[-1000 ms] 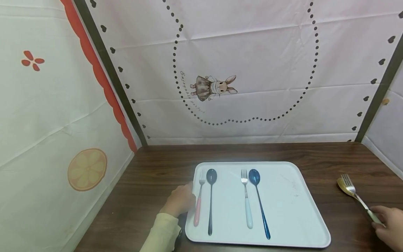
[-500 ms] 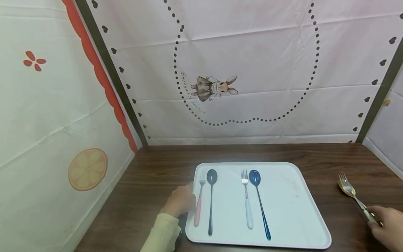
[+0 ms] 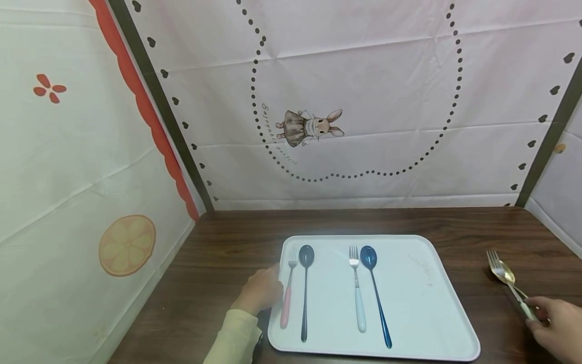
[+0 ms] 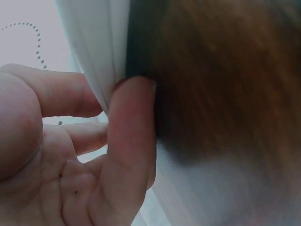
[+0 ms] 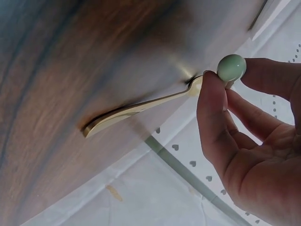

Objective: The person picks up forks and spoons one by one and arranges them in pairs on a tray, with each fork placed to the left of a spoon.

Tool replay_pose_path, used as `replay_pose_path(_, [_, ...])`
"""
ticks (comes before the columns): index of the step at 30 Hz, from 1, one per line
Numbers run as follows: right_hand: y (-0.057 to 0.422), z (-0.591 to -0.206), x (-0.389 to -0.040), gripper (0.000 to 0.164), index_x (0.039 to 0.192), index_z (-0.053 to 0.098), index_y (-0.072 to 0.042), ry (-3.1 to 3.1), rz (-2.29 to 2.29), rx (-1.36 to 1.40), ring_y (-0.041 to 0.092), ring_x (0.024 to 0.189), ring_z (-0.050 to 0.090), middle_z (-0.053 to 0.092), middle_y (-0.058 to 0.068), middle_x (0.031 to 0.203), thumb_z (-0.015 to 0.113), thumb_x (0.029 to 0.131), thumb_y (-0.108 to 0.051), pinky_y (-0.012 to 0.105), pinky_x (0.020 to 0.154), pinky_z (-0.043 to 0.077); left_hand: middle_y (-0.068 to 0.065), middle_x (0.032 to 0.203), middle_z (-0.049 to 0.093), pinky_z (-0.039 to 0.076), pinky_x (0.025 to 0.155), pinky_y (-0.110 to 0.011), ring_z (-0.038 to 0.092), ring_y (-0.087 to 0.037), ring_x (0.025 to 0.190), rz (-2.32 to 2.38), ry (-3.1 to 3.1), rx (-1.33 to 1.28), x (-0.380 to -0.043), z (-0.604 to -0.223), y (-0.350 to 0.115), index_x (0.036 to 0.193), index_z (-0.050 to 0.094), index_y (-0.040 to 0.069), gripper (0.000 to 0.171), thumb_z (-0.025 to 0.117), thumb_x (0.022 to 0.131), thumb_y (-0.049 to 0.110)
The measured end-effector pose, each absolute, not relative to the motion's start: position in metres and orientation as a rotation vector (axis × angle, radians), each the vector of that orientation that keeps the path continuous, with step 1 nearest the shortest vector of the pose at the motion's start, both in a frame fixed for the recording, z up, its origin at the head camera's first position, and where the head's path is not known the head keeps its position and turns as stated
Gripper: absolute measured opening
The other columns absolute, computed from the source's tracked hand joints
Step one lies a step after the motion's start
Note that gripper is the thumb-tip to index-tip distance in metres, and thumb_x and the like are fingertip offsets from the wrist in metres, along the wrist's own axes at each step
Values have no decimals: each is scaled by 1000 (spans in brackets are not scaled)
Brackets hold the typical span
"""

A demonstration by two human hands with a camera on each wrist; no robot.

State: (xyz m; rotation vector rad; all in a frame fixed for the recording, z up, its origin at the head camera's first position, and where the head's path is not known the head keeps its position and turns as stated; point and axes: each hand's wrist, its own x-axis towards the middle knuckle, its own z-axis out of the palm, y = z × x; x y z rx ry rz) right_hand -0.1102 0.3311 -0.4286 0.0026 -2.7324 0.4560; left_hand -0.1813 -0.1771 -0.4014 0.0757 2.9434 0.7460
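My right hand (image 3: 559, 323) pinches the pale green handle (image 5: 231, 67) of a silver-headed fork (image 3: 494, 261). A gold spoon (image 5: 141, 107) lies on the table, and the fork overlaps it in the head view, its tines just left of the spoon's bowl. At the left side of a white tray (image 3: 418, 313), my left hand (image 3: 260, 292) grips the rim (image 4: 101, 42) between thumb and fingers. On the tray, from left to right, lie a pink-handled fork (image 3: 285, 307), a dark grey spoon (image 3: 306, 256), a light-blue-handled fork (image 3: 359, 309) and a blue spoon (image 3: 369, 257).
Dark brown wooden table (image 3: 218, 258) surrounds the tray. White printed cloth (image 3: 386, 101) hangs behind it, and more cloth walls (image 3: 54, 167) close in the left and right sides.
The fork in my right hand has shifted left across the gold spoon, from the right of its bowl to the left. My left hand and the tray's cutlery stay put.
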Motion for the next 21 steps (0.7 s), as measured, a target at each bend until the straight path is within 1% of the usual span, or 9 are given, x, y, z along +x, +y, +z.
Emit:
replay_pose_path(4, [330, -429, -109, 29, 84, 60, 11, -2718, 447, 29, 7, 41, 30, 46, -5, 55, 68, 59, -1, 30, 41, 28, -8, 78, 54, 45, 47, -35, 50, -19, 57, 738, 2947, 73, -181, -401, -177, 117, 52, 2, 33, 47, 85, 9])
replay_pose_path(8, [329, -427, -109, 30, 86, 60, 12, -2749, 454, 38, 6, 41, 33, 47, -6, 55, 68, 61, -2, 29, 42, 30, -8, 77, 53, 45, 46, -35, 50, -19, 56, 734, 2951, 78, -181, -401, -177, 115, 53, 2, 32, 46, 85, 9])
replay_pose_path(15, [328, -424, -110, 30, 87, 60, 12, -2792, 485, 39, 4, 45, 42, 55, -4, 60, 69, 63, -4, 32, 46, 33, -7, 76, 53, 44, 45, -34, 49, -19, 55, 739, 2949, 84, -181, -402, -177, 114, 53, 2, 31, 46, 85, 9])
replay_pose_path(18, [327, -423, -111, 33, 90, 59, 15, -2838, 521, 50, 6, 48, 49, 57, -2, 62, 68, 65, -4, 33, 48, 36, -8, 75, 53, 44, 45, -34, 49, -19, 55, 739, 2945, 78, -181, -401, -177, 114, 53, 2, 31, 46, 85, 9])
replay_pose_path(21, [324, -420, -112, 36, 93, 56, 18, -2905, 527, 48, 12, 51, 54, 58, -1, 64, 67, 67, -5, 33, 48, 39, -7, 75, 52, 44, 45, -34, 49, -20, 55, 731, 2946, 74, -181, -400, -176, 114, 53, 2, 31, 46, 85, 9])
